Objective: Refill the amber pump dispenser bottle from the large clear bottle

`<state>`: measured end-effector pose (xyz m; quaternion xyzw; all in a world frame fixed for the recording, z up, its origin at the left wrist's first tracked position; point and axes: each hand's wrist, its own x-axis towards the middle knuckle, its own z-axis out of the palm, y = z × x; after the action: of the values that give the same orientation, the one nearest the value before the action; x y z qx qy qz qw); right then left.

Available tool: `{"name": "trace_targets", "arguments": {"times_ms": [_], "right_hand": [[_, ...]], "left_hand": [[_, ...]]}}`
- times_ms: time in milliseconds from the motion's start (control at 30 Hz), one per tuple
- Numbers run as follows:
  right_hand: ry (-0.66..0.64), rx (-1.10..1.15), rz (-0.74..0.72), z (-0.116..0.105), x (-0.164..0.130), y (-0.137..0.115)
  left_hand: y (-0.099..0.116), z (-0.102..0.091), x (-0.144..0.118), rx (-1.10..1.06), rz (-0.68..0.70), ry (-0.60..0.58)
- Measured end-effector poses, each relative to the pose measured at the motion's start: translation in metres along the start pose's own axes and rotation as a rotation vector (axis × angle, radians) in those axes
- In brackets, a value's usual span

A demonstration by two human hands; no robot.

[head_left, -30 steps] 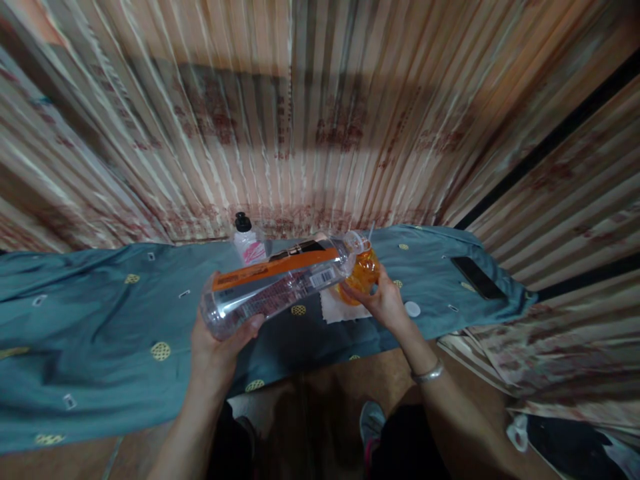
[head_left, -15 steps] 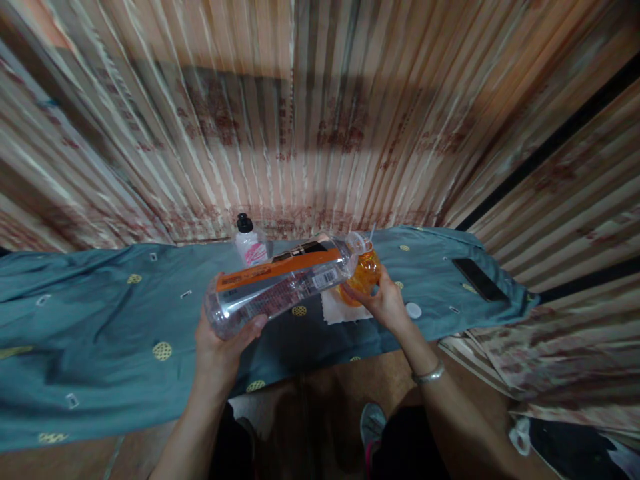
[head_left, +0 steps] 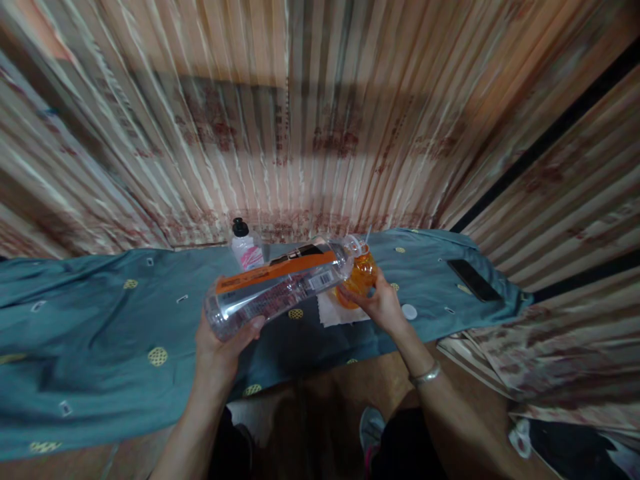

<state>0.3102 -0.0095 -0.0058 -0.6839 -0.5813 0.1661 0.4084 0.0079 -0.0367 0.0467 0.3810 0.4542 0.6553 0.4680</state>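
Clear bottle (head_left: 277, 285), orange-labelled: left hand (head_left: 220, 343) is gripping its base, tilting its mouth against orange jar (head_left: 357, 283), apparently for pouring. Right hand (head_left: 383, 307) is clasping jar, steadying it over napkin (head_left: 335, 312), mid-desk (head_left: 100, 333).

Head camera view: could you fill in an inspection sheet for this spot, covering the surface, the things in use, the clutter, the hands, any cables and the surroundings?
Surface: teal cloth with small gold motifs, rumpled.
Things in use: clear bottle with an orange label, tipped with its mouth at an orange jar; the jar stands on a white napkin.
Clutter: small bottle with a black cap, white cap, dark phone.
Hands: left hand grips the clear bottle's base; right hand holds the jar.
Cables: nothing seen.
Surroundings: striped patterned curtain behind; brown floor and a shoe below.
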Motion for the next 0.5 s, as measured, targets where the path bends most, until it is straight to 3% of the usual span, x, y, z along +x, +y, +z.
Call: {"name": "trace_targets", "arguments": {"times_ms": [233, 500], "right_hand": [[0.039, 0.076, -0.069, -0.0010, 0.0000, -0.0028], [0.023, 0.007, 0.001, 0.0006, 0.0020, -0.0064]], "left_hand": [[-0.0032, -0.0011, -0.0004, -0.004, 0.016, -0.024], [0.0034, -0.0018, -0.0023, -0.006, -0.024, 0.020]]}}
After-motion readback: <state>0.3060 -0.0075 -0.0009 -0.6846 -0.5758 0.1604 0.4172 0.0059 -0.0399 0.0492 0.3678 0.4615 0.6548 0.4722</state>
